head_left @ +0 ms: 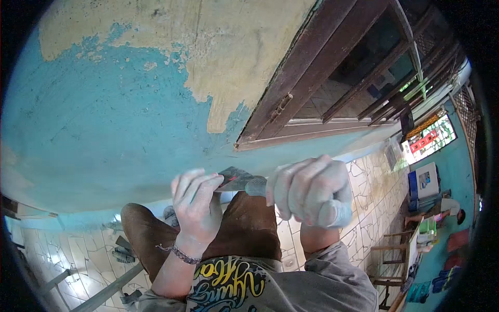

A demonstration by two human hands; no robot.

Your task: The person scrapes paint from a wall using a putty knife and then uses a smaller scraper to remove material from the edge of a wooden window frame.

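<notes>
My right hand (312,192), coated in pale dust, is closed in a fist round the handle of a scraper (238,179). Its flat, dark blade points left, with a small reddish mark on it. My left hand (197,200), just as dusty, has its fingertips closed on the blade's far end; the thumb is largely hidden. Both hands are in front of my body, above my lap. Beyond them rises a wall (125,114) with turquoise paint, broken by a large bare cream patch with ragged, flaking edges.
A brown wooden window frame (270,112) juts out at upper right. Below is a cracked-pattern tile floor (364,192). Metal rails (112,288) and a sandal (123,255) are at lower left. Far right, a person (449,208) is near a wooden bench (392,255).
</notes>
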